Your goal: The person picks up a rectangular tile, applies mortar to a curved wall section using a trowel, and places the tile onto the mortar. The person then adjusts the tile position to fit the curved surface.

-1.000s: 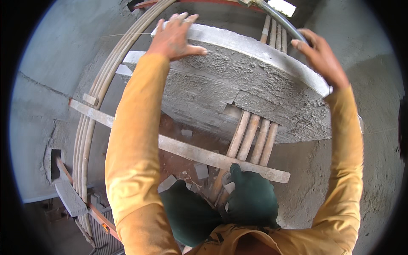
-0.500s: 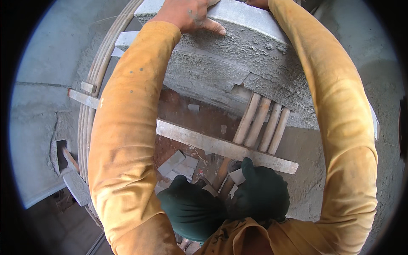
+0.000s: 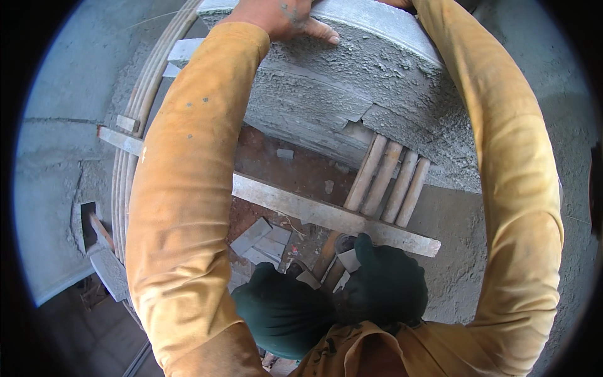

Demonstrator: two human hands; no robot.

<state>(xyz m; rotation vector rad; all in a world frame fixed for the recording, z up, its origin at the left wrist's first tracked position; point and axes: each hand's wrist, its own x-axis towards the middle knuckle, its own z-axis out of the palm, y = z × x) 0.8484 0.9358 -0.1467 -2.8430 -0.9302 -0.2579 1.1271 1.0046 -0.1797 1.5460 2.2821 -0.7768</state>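
Across the top of the view lies a long grey block (image 3: 370, 19) with a pale smooth upper side and a rough, mortar-covered near face. My left hand (image 3: 276, 17) grips its near edge left of the middle, thumb stretched over the edge and the other fingers cut off by the frame. Spots of wet mortar show on the back of that hand. Further right, only a sliver of my right hand (image 3: 397, 2) shows at the block's far side; its fingers are hidden. Below the block is a rough grey masonry face (image 3: 308, 103) with a broken, stepped edge.
Several round wooden poles (image 3: 383, 179) run under the masonry. A mortar-stained plank (image 3: 333, 213) crosses in front of my knees. Broken tile pieces (image 3: 260, 242) lie on reddish ground. Bundled poles (image 3: 135, 119) with a crosspiece rise at left, beside a grey plastered wall (image 3: 56, 144).
My left hand has moved slightly up and right, together with the near edge of the block. My right forearm has shifted a little to the right. The left hand keeps its grip.
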